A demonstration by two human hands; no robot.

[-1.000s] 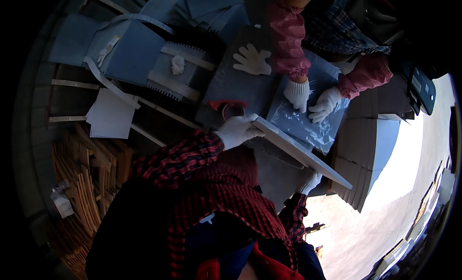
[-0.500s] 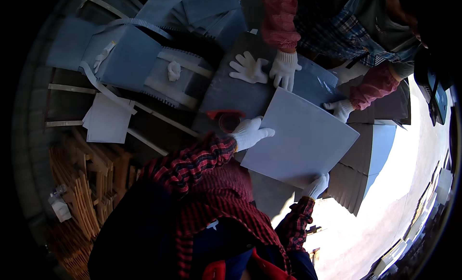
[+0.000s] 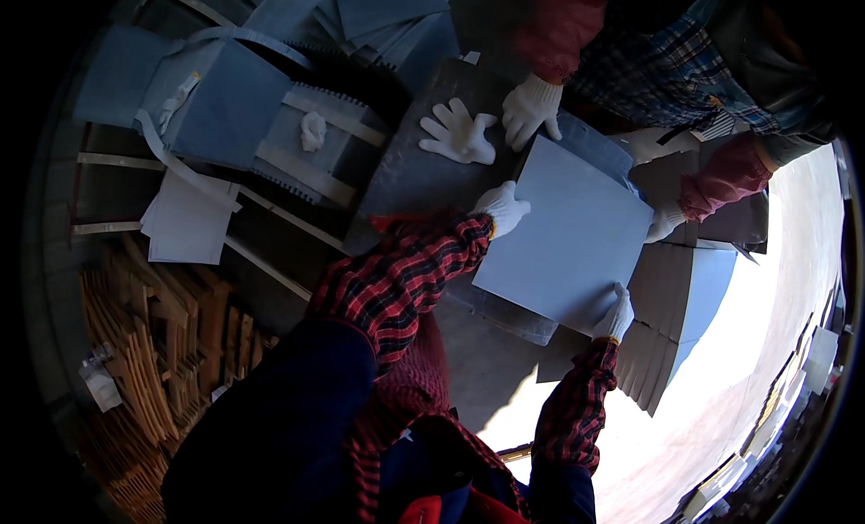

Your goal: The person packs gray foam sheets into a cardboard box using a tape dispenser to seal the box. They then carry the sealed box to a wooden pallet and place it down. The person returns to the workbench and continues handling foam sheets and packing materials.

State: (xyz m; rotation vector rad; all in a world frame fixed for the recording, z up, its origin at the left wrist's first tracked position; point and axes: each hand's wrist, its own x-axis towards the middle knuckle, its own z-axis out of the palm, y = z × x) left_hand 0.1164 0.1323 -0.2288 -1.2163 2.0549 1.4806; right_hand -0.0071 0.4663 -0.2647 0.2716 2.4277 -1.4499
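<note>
A flat square grey panel (image 3: 568, 240) lies across the work surface in front of me, slightly turned. My left hand (image 3: 503, 209), in a white knit glove, grips its left edge with the thumb on top. At the near right corner my right hand (image 3: 615, 315), gloved the same way, is closed on the edge, its fingers partly hidden. A co-worker's gloved hand (image 3: 532, 111) is beside the far corner, and the co-worker's other hand (image 3: 665, 221) is at the panel's right edge. Left of these, a loose white glove (image 3: 458, 132) rests on the dark tabletop (image 3: 396, 177).
Stacked grey panels (image 3: 662, 326) stand at the right. More sheets and strapped stacks (image 3: 225, 100) sit on slatted racks at the left, with a crumpled white glove (image 3: 313, 130) on one. Wooden pallets (image 3: 162, 362) fill the lower left. The co-worker stands across from me.
Both my hands have moved away from me and to the right, and the panel has shifted farther off. The co-worker's left-side hand has drawn back slightly from the far corner.
</note>
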